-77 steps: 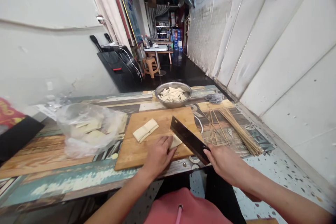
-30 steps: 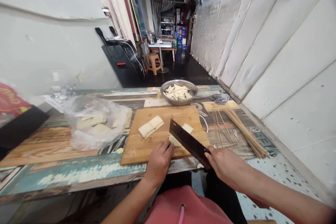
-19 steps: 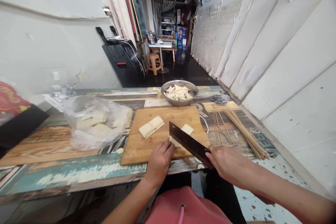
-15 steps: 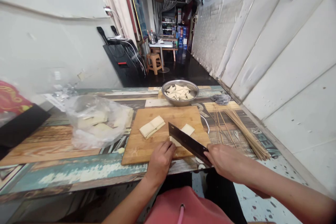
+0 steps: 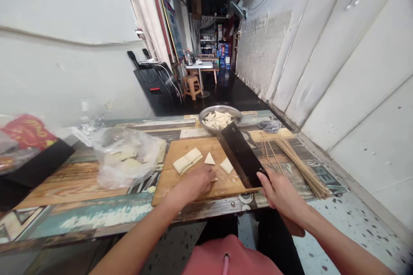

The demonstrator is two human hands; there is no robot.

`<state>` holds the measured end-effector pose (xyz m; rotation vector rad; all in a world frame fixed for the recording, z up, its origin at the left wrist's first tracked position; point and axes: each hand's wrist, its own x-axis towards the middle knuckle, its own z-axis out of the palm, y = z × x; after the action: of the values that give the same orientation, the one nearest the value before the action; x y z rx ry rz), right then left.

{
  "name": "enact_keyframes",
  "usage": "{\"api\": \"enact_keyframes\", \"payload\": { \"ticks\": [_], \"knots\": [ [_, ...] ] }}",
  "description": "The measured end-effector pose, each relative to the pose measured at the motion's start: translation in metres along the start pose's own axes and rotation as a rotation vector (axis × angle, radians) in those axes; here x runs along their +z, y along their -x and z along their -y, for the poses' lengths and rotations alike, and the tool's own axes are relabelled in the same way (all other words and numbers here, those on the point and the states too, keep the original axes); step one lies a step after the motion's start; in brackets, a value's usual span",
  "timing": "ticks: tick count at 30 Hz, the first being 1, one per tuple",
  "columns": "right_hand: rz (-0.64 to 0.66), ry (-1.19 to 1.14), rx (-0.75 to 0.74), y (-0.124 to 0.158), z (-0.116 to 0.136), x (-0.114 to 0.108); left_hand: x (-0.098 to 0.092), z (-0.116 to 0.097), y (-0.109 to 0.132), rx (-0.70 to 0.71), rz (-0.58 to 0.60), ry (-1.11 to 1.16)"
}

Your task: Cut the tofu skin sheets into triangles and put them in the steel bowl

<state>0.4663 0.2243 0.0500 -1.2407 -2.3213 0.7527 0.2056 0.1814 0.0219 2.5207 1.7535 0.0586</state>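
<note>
My right hand [image 5: 280, 191] grips the handle of a dark, broad-bladed cleaver [image 5: 241, 152], raised over the right side of the wooden cutting board [image 5: 180, 187]. My left hand [image 5: 203, 179] is low over the board with fingers curled down on a pale, tofu-like piece, mostly hidden beneath them. Just beyond those fingers lies a pale triangle [image 5: 209, 158]. A small square slice [image 5: 226, 165] rests near the blade. On the board's left sits a folded stack of pale slices [image 5: 187, 161].
A metal bowl [image 5: 239, 119] of cut triangles stands behind the board. Left of the board lies a clear plastic bag [image 5: 109, 167] with more pale slices. Bamboo skewers [image 5: 301, 165] and a grey cloth [image 5: 270, 126] lie to the right.
The cleaver has lifted off the slice and swung right, its blade now turned broadside. A separate triangle shows on the board. My left hand's fingers now curl over a piece.
</note>
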Motion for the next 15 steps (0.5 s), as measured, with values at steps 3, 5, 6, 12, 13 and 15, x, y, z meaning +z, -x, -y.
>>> {"api": "enact_keyframes", "payload": {
  "ticks": [3, 5, 6, 12, 13, 15],
  "knots": [
    [-0.016, -0.085, 0.04, 0.005, -0.008, 0.003, -0.001, 0.011, -0.012, -0.007, -0.02, -0.014],
    [-0.016, -0.134, 0.074, 0.009, -0.015, 0.007, -0.001, 0.018, -0.022, -0.039, -0.082, -0.001],
    [-0.012, -0.154, 0.087, 0.011, -0.018, 0.009, -0.002, 0.022, -0.028, -0.059, -0.104, 0.0],
    [-0.002, -0.247, 0.145, 0.018, -0.031, 0.02, -0.003, 0.035, -0.057, -0.117, 0.024, 0.05],
    [-0.01, -0.262, 0.146, 0.019, -0.032, 0.021, -0.003, 0.036, -0.059, -0.122, 0.027, 0.066],
    [-0.03, -0.289, 0.148, 0.021, -0.034, 0.021, -0.003, 0.04, -0.065, -0.151, 0.018, 0.101]
  ]
}}
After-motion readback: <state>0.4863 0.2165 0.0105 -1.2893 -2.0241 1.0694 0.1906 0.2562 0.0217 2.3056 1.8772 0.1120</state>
